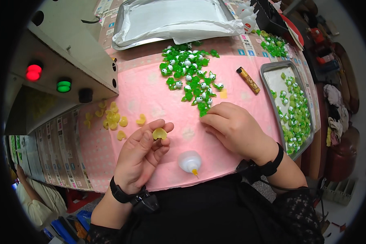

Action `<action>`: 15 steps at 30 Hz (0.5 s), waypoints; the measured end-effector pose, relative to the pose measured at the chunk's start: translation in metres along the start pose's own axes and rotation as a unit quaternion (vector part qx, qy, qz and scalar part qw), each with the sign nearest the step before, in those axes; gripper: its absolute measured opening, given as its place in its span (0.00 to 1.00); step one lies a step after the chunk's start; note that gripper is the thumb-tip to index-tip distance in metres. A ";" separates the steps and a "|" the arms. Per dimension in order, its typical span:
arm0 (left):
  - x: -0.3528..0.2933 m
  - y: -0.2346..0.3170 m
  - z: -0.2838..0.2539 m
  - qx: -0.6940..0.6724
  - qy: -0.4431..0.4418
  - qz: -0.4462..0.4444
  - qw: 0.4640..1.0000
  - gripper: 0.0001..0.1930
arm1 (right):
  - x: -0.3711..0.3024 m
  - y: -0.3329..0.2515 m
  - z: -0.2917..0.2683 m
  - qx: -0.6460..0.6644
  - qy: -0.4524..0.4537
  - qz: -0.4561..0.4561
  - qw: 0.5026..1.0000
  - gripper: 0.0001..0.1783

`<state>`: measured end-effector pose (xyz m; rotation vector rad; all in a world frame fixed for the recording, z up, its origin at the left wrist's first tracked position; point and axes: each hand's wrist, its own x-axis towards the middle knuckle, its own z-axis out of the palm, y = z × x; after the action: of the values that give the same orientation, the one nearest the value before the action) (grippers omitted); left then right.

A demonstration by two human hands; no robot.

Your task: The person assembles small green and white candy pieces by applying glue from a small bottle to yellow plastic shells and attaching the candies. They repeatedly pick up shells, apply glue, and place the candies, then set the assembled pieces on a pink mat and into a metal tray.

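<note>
Between the thumb and fingers of my left hand (139, 152) is a small translucent yellow piece (160, 133), rounded with a notch. My right hand (234, 128) has its fingertips pinched on a green figure (203, 109) at the near end of a pile; the fingers partly hide it. That pile of glossy green figures (183, 61) with white ball eyes stretches back toward a paper-lined tray. Several more yellow pieces (113, 118) lie beyond my left hand on the pink cloth. A white squeeze bottle (189, 162) with a yellow tip rests between my hands, its tip toward me.
A metal tray (267, 75) of green figures is at the right, beside a lighter (248, 80). The large tray (177, 20) lies at the back. A machine housing (75, 53) with red and green lights stands at the left. Another person's arm (28, 185) shows far left.
</note>
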<state>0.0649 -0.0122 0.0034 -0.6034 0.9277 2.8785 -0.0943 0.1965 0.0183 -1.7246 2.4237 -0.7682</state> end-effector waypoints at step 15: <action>0.000 0.000 -0.003 -0.014 -0.003 -0.004 1.000 0.20 | 0.008 0.000 -0.010 -0.009 -0.083 0.049 0.995 0.09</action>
<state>0.0660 -0.0135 0.0010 -0.5993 0.8853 2.8892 -0.1008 0.1927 0.0282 -1.5921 2.3889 -0.5686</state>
